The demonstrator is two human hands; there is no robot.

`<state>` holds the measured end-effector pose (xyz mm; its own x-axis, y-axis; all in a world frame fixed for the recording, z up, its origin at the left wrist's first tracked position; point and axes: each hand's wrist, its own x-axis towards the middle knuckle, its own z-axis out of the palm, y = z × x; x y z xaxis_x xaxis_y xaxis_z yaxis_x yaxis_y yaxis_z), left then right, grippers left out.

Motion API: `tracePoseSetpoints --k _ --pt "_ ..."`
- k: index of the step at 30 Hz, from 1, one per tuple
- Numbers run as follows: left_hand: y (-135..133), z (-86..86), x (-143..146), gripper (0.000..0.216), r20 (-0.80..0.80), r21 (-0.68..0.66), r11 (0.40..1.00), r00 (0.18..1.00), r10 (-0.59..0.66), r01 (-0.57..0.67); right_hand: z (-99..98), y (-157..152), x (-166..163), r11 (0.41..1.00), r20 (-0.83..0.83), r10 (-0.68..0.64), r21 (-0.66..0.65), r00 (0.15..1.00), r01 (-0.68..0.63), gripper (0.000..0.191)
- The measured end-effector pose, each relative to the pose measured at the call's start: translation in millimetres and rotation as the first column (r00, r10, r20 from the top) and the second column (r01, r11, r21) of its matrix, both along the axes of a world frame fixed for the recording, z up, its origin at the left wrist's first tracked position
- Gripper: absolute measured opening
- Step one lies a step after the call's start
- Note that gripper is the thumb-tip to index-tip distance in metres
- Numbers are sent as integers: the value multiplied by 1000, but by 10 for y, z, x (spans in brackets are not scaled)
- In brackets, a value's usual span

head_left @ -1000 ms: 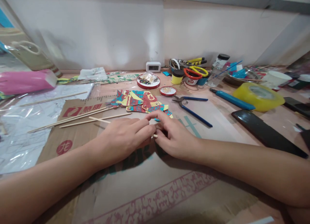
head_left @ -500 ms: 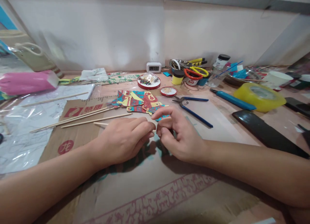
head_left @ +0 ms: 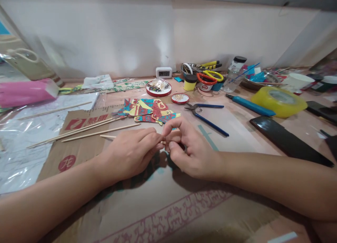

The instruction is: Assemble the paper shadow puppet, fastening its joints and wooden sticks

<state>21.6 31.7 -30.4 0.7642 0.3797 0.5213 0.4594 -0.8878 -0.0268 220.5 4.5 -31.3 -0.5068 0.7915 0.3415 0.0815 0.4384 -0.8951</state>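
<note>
My left hand [head_left: 131,150] is closed around a thin wooden stick [head_left: 106,136]. One end of it shows behind the wrist, and a pale tip peeks out at the fingertips. My right hand [head_left: 191,148] meets that tip with index finger and thumb curled in a pinch; anything small between them is hidden. Just beyond the hands lies a painted red, yellow and blue jointed cut-out figure [head_left: 150,110]. Blue-handled pliers [head_left: 207,116] rest with handles apart behind my right hand.
Several wooden sticks [head_left: 76,132] lie across cardboard [head_left: 55,162] on the left. Behind are a bead lid [head_left: 158,92], a smaller lid [head_left: 179,102], a clock [head_left: 163,72] and paint pots [head_left: 190,83]. On the right sit a blue cutter [head_left: 252,105], yellow tape [head_left: 279,100] and a black object [head_left: 286,139].
My right fingertips have closed in on the stick's tip at my left fingers and now touch there. The whole view has shifted slightly, so the table things appear a little further left.
</note>
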Motion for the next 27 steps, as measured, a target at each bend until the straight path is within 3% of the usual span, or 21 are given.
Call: tracePoseSetpoints --k 4,9,23,27 --pt "-1 18 9 30 -5 21 1000 1000 2 -2 9 -5 -7 994 -71 26 -100 997 -33 33" --pt "-10 21 13 31 -10 36 999 1000 6 -6 26 -16 -4 996 -31 -2 -92 1000 -1 32" --pt "-57 60 22 30 -20 101 993 998 63 -61 56 7 20 975 204 -140 199 969 99 25" --pt "-60 75 30 29 -5 94 993 998 70 -69 70 14 22 968 249 -162 230 955 104 24"
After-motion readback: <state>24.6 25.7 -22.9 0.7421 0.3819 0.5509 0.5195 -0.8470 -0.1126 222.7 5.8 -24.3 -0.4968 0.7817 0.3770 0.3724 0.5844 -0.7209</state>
